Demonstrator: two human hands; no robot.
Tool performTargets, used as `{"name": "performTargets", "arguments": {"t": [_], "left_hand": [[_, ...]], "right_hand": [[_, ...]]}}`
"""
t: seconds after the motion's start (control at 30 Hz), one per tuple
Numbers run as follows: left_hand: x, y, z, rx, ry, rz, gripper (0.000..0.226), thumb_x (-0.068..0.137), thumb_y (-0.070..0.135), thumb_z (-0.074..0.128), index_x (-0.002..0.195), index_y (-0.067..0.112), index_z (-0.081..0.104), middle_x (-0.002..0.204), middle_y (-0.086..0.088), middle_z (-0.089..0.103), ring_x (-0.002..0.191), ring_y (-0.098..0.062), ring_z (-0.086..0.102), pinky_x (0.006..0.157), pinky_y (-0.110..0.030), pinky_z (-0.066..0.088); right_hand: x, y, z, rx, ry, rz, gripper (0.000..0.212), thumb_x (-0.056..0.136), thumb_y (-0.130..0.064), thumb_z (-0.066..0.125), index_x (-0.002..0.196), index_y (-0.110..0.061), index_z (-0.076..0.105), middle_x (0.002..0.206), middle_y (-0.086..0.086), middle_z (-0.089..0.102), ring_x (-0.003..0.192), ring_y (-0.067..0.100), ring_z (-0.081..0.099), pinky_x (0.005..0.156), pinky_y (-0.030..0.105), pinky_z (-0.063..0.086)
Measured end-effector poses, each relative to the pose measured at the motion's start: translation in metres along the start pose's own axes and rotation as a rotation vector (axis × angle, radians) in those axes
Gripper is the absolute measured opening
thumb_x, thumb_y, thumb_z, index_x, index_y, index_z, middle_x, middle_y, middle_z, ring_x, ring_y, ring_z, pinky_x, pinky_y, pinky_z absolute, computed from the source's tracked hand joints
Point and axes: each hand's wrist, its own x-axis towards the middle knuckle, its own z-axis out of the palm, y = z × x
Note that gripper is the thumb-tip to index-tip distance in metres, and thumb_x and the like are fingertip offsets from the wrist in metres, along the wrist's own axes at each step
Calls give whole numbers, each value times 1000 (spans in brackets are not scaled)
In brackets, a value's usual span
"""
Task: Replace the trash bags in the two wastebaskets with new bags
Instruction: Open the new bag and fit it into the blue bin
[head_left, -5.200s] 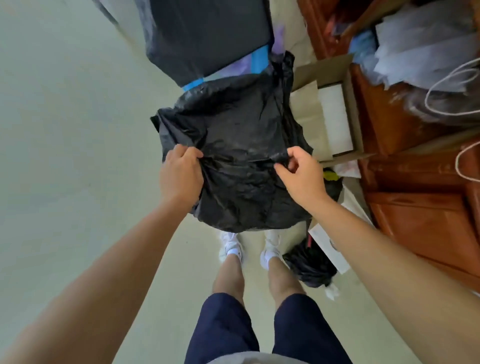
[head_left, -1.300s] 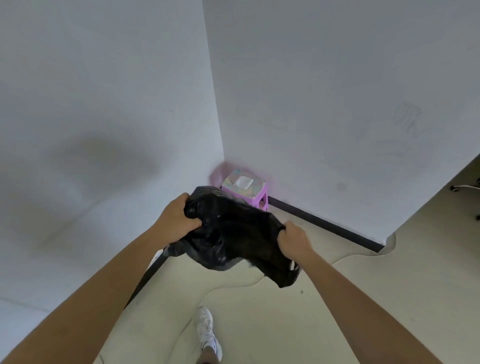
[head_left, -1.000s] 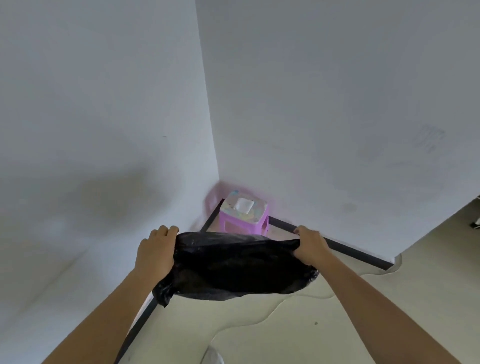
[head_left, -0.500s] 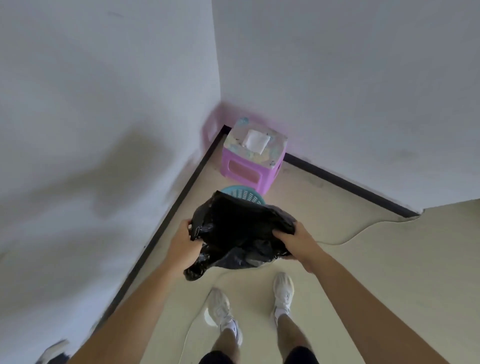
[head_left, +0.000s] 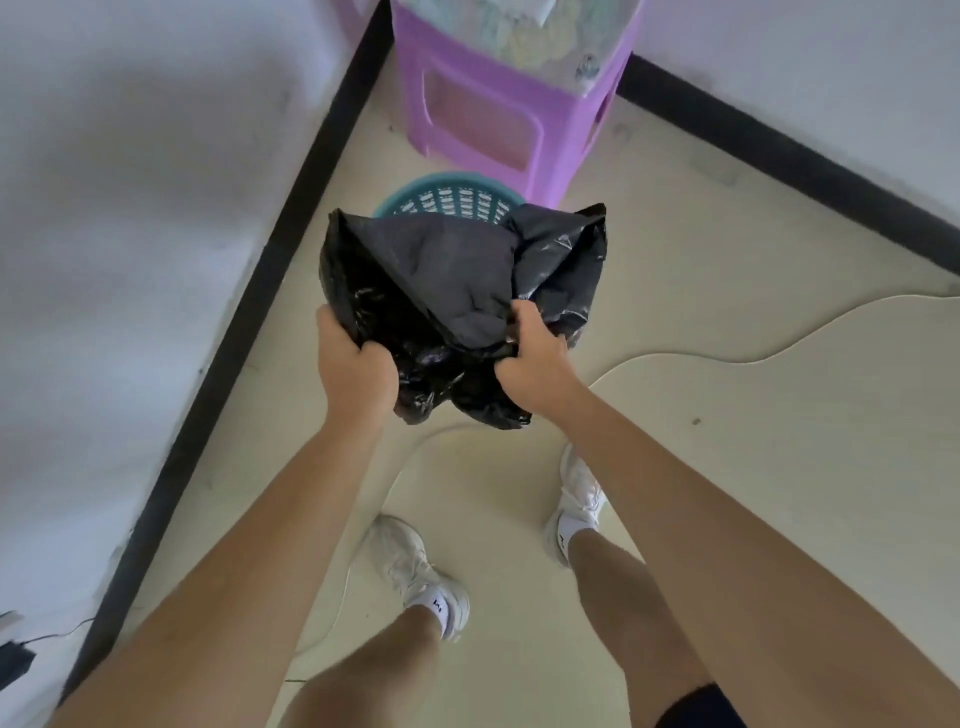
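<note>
Gripping black trash bag (head_left: 457, 270) over teal wastebasket (head_left: 448, 195).

Teal wastebasket (head_left: 447, 183) close between left wall (head_left: 130, 208) and purple stool (head_left: 483, 124) behind; open floor (head_left: 727, 322) to its right.

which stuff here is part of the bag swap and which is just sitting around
In the job:
black trash bag, gripped by the left hand and right hand
teal wastebasket, partly hidden behind it

Just lying about:
purple stool
patterned pack on top of it
dark gadget by the wall
</note>
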Motion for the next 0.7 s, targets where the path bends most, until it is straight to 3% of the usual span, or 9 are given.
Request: {"name": "performTargets", "arguments": {"t": [0.1, 0.17, 0.23, 0.3, 0.4, 0.5, 0.57, 0.63, 0.7], "left_hand": [[24, -19, 16, 38, -52, 133, 52, 78, -12, 36, 122, 15, 48, 104, 13, 56, 93, 11, 53, 85, 0, 36], [41, -37, 26, 81, -118, 176, 61, 81, -10, 36, 137, 13, 43, 124, 6, 56, 113, -1, 51, 102, -11, 35], [62, -58, 34, 112, -155, 183, 69, 83, -8, 36, 147, 18, 36, 130, 8, 53, 118, -8, 49, 103, -18, 36], [86, -74, 45, 128, -186, 194, 70, 83, -5, 37, 149, 21, 35, 129, 7, 54, 119, -14, 51, 103, -23, 39], [120, -89, 58, 125, -218, 225, 68, 84, -2, 37, 148, 24, 36, 130, 4, 56, 119, -19, 52, 104, -35, 41], [150, -101, 71, 239, -261, 300, 67, 85, -5, 38, 147, 20, 35, 131, 1, 54, 118, -19, 48, 98, -29, 35], [165, -103, 81, 281, -286, 344, 51, 86, -5, 41, 134, 13, 33, 124, -4, 54, 114, -23, 48, 92, -26, 34], [176, -104, 91, 319, -305, 394, 36, 88, -5, 44, 114, 10, 25, 107, -2, 49, 104, -23, 47, 86, -29, 36], [182, -102, 97, 378, -338, 430, 34, 90, -3, 48, 108, 9, 21, 96, -4, 45, 94, -25, 47, 83, -36, 40]], "right_hand": [[48, 10, 22, 44, -8, -78, 80, 78, -15, 47, 153, -26, 23, 120, -4, 62, 118, 25, 52, 115, 44, 30], [77, 13, 33, 78, -34, -85, 66, 85, -9, 48, 148, -20, 35, 129, 2, 59, 115, 24, 52, 100, 32, 40], [105, 18, 43, 73, -84, -98, 46, 88, -4, 46, 133, -12, 50, 117, 8, 61, 100, 26, 56, 78, 29, 45], [135, 22, 54, 36, -126, -105, 39, 89, -4, 44, 127, -9, 52, 105, 12, 62, 83, 27, 55, 61, 27, 41], [178, 27, 71, -45, -139, -104, 35, 90, -9, 45, 124, -2, 52, 115, 21, 61, 88, 28, 54, 68, 31, 38], [211, 30, 84, -142, -150, -123, 36, 94, -10, 45, 128, -2, 54, 129, 21, 58, 106, 30, 55, 88, 33, 45], [224, 29, 93, -302, -201, -78, 41, 98, -13, 41, 137, -2, 48, 141, 18, 51, 120, 32, 51, 98, 33, 42], [226, 28, 99, -568, -279, -23, 41, 102, -10, 36, 140, 0, 46, 142, 19, 49, 118, 34, 52, 95, 33, 41], [227, 34, 101, -820, -297, -47, 31, 99, -2, 38, 122, 2, 58, 122, 20, 56, 104, 35, 55, 87, 36, 45]]}}
